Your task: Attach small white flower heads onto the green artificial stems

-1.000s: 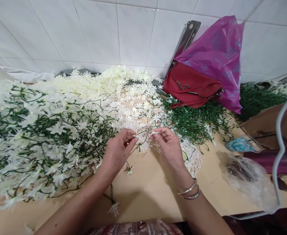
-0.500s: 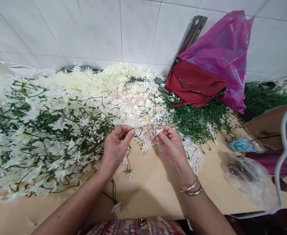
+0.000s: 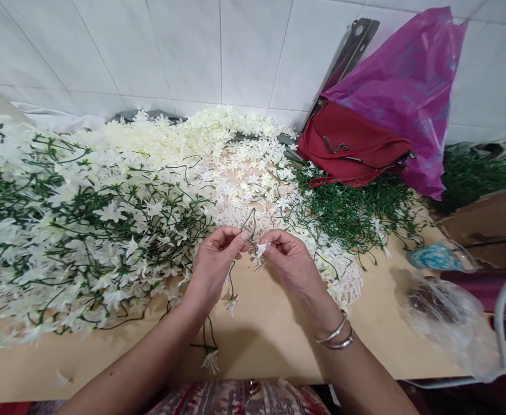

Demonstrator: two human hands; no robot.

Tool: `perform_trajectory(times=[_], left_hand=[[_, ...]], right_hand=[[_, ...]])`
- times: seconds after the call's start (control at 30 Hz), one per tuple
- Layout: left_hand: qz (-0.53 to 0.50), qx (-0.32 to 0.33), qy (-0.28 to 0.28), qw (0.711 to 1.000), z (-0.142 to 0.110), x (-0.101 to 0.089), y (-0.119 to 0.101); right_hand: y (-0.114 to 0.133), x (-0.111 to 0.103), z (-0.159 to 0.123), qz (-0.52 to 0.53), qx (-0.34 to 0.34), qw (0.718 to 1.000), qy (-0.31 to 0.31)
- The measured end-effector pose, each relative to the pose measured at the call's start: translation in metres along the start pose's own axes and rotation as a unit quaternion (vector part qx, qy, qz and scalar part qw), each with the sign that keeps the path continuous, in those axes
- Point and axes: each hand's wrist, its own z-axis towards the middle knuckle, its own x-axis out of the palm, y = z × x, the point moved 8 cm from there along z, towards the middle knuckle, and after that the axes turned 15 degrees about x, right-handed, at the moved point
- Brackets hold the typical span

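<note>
Between thumb and finger, my left hand (image 3: 218, 259) pinches a thin green flower stem (image 3: 252, 218) whose end loops up above the fingertips. My right hand (image 3: 291, 262) is closed on a small white artificial flower (image 3: 262, 248), held by its edge close to my left fingertips. Whether the stem passes through the flower is too small to tell. Below my left hand a green stem with a small white tip (image 3: 231, 302) hangs down, and another stem with white stamens (image 3: 210, 361) shows near the table's front.
A big heap of white flowers on green stems (image 3: 110, 213) covers the left. Loose cream petals (image 3: 218, 129) lie behind; green stems (image 3: 343, 213) lie right, under a red bag (image 3: 352, 144) and purple plastic bag (image 3: 412, 86). A clear plastic bag (image 3: 447, 317) sits at the right.
My hands have come closer together, the right one moving left with the white flower. The stem's loop now stands up above my left fingers. The view has shifted slightly.
</note>
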Motion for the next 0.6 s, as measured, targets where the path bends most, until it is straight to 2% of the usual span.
perform_trajectory(times=[0.13, 0.27, 0.43, 0.6], left_hand=[[-0.086, -0.065, -0.030, 0.994, -0.006, 0.003, 0.014], [-0.183, -0.128, -0.050, 0.973, -0.011, 0.006, 0.026], [-0.226, -0.151, -0.062, 0.960, -0.013, 0.009, 0.030], [-0.249, -0.182, -0.110, 0.945, -0.016, 0.011, 0.033]], right_hand=[[-0.006, 0.003, 0.000, -0.029, 0.006, 0.999, -0.016], [-0.004, 0.006, -0.001, -0.043, -0.005, 0.999, -0.019], [-0.002, 0.006, -0.002, -0.049, -0.023, 0.998, -0.035], [-0.005, 0.006, -0.003, -0.034, -0.023, 0.998, -0.044]])
